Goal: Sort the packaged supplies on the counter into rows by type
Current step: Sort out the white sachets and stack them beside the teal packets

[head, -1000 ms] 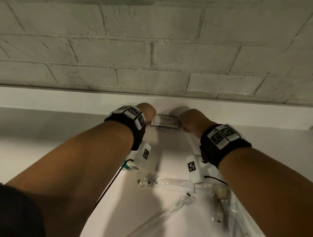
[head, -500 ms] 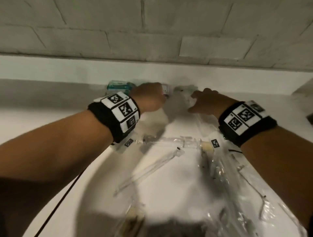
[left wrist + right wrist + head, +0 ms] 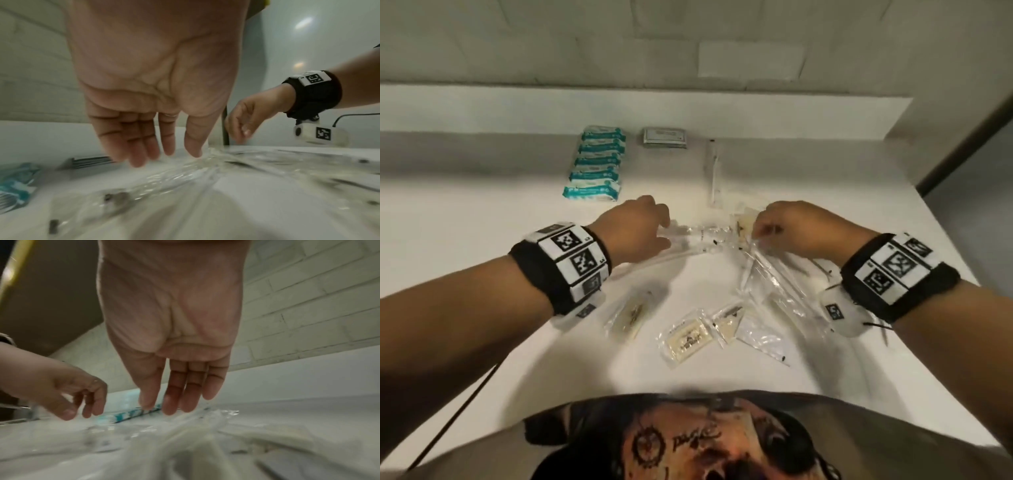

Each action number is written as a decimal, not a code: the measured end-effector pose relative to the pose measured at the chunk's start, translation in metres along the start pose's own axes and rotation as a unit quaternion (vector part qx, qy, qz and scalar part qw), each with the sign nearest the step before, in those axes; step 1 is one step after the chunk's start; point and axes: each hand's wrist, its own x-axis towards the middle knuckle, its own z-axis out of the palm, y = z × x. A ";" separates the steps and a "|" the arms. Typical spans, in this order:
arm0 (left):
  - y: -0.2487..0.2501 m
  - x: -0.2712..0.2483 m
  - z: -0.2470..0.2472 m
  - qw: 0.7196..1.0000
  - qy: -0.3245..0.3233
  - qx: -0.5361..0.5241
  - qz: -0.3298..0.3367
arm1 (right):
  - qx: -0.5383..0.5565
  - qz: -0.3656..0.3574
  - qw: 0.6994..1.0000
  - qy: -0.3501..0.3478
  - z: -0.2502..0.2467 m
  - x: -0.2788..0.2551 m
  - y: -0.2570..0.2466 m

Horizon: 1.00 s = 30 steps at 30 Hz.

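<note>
A row of teal packets lies at the back left of the white counter, with a stack of silver packets beside it and one long clear packet to the right. My left hand hovers with straight fingers over a long clear packet. My right hand reaches down with straight fingers onto the pile of clear packets. Neither hand holds anything.
Small cream sachets lie near the front edge. A brick wall and a white ledge close off the back. A dark doorway stands at the right. A black cable hangs at the left.
Both hands have drawn back from the silver packets at the back of the counter to the clear pile in the middle. The head view has tilted down.
</note>
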 end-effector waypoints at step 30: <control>0.131 0.016 0.029 0.979 -0.041 0.152 0.130 | -0.017 0.125 0.991 -0.039 0.070 -0.103 -0.010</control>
